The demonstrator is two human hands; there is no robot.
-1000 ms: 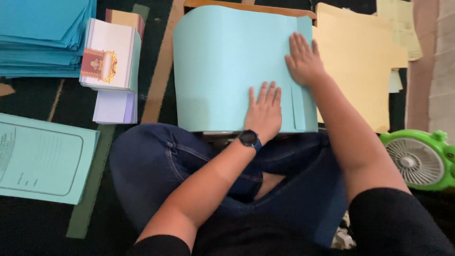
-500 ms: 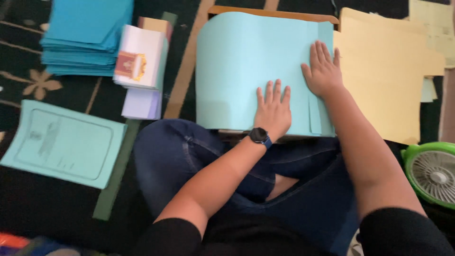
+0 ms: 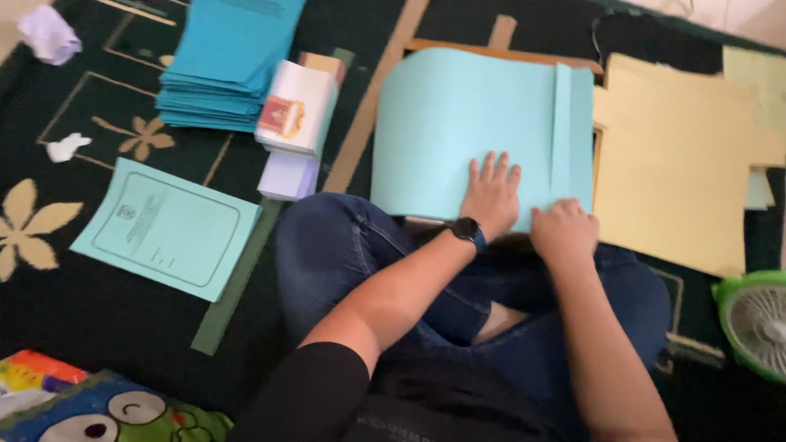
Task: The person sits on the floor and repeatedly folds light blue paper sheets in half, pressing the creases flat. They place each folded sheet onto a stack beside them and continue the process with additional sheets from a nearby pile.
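Dark patterned carpet [image 3: 123,327] underneath, light blue sheet [image 3: 467,131] lying across the knees; left hand [image 3: 490,192] spread flat on it, right hand [image 3: 563,233] curled, knuckles pressing its folded strip at the near edge. Uneven pressure could skew that crease, I reckon.

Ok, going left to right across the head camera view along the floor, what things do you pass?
Printed light-blue sheet → stack of blue paper → white booklet stack → big light-blue folded sheet, with the left hand flat on it and the right hand at its near edge → yellow sheets → green fan.
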